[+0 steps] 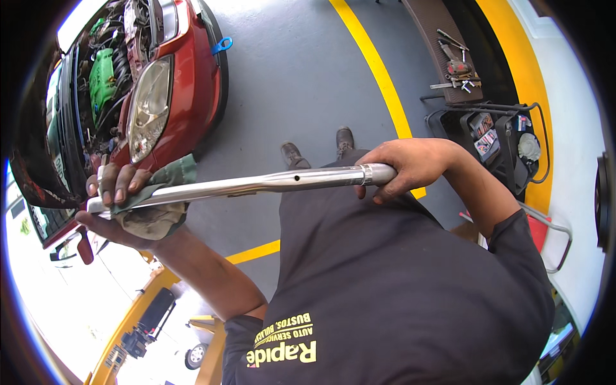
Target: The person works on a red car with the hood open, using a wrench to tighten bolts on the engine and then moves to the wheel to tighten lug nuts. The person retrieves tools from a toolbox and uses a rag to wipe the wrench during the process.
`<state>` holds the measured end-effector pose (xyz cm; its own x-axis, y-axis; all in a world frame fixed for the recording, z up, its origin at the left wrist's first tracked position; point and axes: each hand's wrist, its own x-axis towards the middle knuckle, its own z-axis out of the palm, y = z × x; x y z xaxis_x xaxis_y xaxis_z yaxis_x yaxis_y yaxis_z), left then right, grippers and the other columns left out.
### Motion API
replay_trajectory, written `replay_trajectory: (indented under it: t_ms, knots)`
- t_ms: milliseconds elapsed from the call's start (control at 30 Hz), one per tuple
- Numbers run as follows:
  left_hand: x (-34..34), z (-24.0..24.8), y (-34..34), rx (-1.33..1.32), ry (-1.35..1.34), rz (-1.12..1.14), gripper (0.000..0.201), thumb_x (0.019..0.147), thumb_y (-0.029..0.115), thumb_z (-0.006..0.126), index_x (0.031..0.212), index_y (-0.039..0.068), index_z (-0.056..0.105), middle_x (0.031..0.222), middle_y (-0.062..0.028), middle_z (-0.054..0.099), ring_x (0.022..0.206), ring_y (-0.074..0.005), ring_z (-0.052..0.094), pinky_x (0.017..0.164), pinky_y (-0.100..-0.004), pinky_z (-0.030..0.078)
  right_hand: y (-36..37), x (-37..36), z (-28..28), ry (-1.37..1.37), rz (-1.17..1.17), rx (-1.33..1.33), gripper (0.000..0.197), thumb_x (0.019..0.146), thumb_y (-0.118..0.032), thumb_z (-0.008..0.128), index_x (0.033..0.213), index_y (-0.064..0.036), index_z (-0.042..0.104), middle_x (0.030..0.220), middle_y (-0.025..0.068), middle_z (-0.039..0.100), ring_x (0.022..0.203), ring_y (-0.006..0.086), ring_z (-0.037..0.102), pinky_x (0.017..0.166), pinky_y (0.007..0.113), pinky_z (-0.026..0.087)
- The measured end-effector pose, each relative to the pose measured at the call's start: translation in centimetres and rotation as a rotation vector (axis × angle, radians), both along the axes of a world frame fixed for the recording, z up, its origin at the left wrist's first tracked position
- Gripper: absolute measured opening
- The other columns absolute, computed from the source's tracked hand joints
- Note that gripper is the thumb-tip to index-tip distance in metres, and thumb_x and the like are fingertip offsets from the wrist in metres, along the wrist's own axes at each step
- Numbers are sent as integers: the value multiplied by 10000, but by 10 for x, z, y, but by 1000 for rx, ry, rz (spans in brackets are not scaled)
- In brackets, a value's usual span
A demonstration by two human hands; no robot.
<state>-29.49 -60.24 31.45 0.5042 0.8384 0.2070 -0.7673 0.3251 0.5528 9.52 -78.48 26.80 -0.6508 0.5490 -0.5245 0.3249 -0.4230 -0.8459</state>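
A long chrome torque wrench (256,184) lies level across the front of my body, held in both hands. My left hand (122,192) is closed around its head end, with a green and greyish rag (157,220) bunched between palm and tool. The wrench's head is partly hidden by the fingers. At the other end, my right hand (410,167) grips the handle beside a ringed collar, thumb below and fingers over the top.
To the left stands a red car (186,83) with its engine bay exposed and a blue tow hook (222,45) at the bumper. Tools (457,67) rest on a brown bench (436,38) at far right, near a black cart (487,138). Yellow lines (378,64) mark the grey floor.
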Motion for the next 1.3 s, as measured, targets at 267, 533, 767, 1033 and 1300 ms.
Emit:
replay_trajectory:
  t_ms: [267,533,767,1033,1300]
  knots:
    - [-37,5,-41,-104,13,230,385,923,393,786,1051,99,574,907,-18,561,877,-142,601,878,-341,503,24,-3,15,29,203,-53,344,872,-231,752,1172,-72,694,1100,101,729,1052,260,672,939,395,489]
    - [-85,7,-63,-328,188,431,386,1027,418,638,1062,48,537,944,-76,541,914,-195,597,900,-386,534,38,-28,16,81,243,-184,357,920,-275,725,1192,-58,642,811,40,623,643,140,586,588,312,476]
    - [-100,3,-73,-402,407,661,359,1065,335,586,1125,-11,513,1014,-129,565,951,-215,601,900,-385,527,38,-49,13,134,197,-234,325,926,-274,718,1135,-43,628,743,17,602,561,116,552,520,302,454]
    - [-125,-3,-88,-463,331,659,320,1072,302,572,1114,-13,540,1006,-139,572,963,-221,625,913,-379,560,45,-67,9,81,287,-327,415,922,-294,761,1232,-55,622,918,39,662,753,119,633,622,294,519]
    - [-123,-2,-114,-430,549,1018,278,1075,276,534,1124,3,548,1019,-137,603,987,-237,645,917,-428,570,26,-116,5,-444,71,654,349,913,-330,766,1063,-36,653,903,182,693,834,354,680,737,466,517]
